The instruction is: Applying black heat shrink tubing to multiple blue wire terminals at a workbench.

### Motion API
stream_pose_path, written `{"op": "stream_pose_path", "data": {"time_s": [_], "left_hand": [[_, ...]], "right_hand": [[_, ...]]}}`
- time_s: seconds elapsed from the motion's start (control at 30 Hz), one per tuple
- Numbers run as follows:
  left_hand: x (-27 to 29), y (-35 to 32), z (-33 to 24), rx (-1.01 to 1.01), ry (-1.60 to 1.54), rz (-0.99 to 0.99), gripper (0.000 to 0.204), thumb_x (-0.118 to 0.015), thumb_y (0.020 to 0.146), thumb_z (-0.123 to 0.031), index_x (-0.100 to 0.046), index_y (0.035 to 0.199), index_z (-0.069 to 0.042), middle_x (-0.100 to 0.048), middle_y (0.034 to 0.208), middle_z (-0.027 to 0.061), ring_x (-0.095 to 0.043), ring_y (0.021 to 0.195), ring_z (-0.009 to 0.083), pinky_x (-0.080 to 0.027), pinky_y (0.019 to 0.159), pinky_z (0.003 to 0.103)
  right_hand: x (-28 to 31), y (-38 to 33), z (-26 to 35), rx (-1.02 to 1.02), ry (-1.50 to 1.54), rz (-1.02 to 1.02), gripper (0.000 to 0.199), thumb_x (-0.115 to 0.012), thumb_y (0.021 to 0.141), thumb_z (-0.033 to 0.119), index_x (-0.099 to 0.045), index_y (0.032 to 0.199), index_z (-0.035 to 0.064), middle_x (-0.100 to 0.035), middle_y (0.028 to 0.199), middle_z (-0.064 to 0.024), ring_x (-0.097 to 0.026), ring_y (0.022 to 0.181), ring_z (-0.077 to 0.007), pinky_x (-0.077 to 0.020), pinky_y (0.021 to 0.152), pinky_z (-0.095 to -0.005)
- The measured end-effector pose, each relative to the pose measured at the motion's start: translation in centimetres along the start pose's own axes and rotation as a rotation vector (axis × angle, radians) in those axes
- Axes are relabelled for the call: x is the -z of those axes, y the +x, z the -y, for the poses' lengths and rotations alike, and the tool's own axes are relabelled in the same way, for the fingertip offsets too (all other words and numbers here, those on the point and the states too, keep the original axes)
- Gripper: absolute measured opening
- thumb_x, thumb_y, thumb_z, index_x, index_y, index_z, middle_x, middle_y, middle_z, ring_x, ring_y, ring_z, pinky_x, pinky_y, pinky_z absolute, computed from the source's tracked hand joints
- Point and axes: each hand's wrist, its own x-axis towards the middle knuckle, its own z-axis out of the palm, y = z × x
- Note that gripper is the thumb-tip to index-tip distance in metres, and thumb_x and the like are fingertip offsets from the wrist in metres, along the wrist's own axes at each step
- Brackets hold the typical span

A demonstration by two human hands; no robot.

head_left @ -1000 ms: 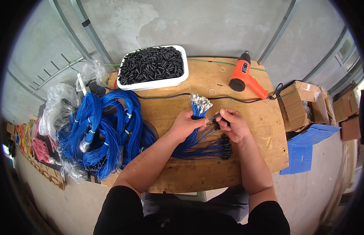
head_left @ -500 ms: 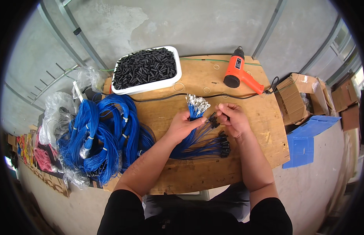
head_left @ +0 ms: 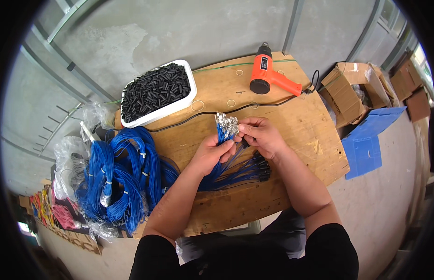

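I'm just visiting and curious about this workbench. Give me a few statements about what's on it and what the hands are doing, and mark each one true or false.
1. The left hand grips a bundle of blue wires with metal terminals at the top. True.
2. The white tray is filled with red beads. False: it holds small black tube pieces.
3. The orange heat gun lies on the wooden board, in neither hand. True.
4. The right hand is resting on the cardboard box. False: it is at the wire bundle, fingers by the terminals.
5. Coils of blue wire lie to the person's right. False: they are on the left.
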Motion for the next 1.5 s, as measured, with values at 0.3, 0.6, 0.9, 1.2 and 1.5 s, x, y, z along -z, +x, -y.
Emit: {"op": "stream_pose_path", "data": {"time_s": [0.3,0.6,0.9,1.2,1.5], "left_hand": [[-0.32,0.36,0.3,-0.064,0.102,-0.09,0.029,-0.054,0.102,-0.027,-0.065,0.11,-0.001,-0.065,0.082,0.0092,-0.048,0.055,0.0084,-0.036,0.048,0.021],[-0.28,0.19,0.52,-0.035,0.046,-0.046,0.032,-0.054,0.102,-0.029,-0.064,0.11,0.0,-0.065,0.082,0.0081,-0.056,0.06,0.0124,-0.043,0.053,0.024],[-0.32,0.39,0.82,-0.014,0.084,-0.158,0.02,-0.066,0.095,-0.015,-0.067,0.106,0.001,-0.067,0.086,0.0063,-0.063,0.071,0.0135,-0.052,0.062,0.027],[-0.61,0.66,0.6,-0.048,0.13,-0.245,0.016,-0.073,0.088,-0.007,-0.068,0.099,0.003,-0.069,0.082,0.0073,-0.065,0.07,0.0131,-0.053,0.061,0.026],[-0.39,0.7,0.51,-0.022,0.026,-0.334,0.015,-0.073,0.088,-0.007,-0.068,0.099,0.002,-0.069,0.082,0.0072,-0.065,0.068,0.0141,-0.053,0.06,0.027]], "right_hand": [[-0.03,-0.13,-0.24,0.089,-0.033,0.009,0.014,-0.071,0.092,0.014,-0.066,0.096,0.0011,-0.065,0.078,-0.0023,-0.044,0.057,-0.0034,-0.0306,0.05,-0.0185],[0.06,-0.27,-0.2,0.039,0.018,0.025,0.017,-0.072,0.09,0.014,-0.067,0.098,-0.0002,-0.066,0.078,-0.0018,-0.047,0.058,-0.0037,-0.0318,0.051,-0.0194],[-0.15,-0.36,-0.1,0.043,-0.046,0.028,0.013,-0.071,0.089,0.01,-0.067,0.095,-0.0005,-0.067,0.076,-0.0032,-0.046,0.056,-0.0041,-0.0315,0.05,-0.0193],[-0.11,-0.22,-0.4,-0.001,-0.081,-0.005,0.013,-0.071,0.087,0.008,-0.068,0.096,0.0003,-0.055,0.065,0.0035,-0.042,0.053,-0.0035,-0.0286,0.048,-0.0205],[0.26,-0.05,-0.62,0.042,-0.146,-0.004,0.012,-0.073,0.087,0.008,-0.07,0.097,0.0009,-0.059,0.07,0.0012,-0.043,0.054,-0.0034,-0.0285,0.047,-0.019]]}}
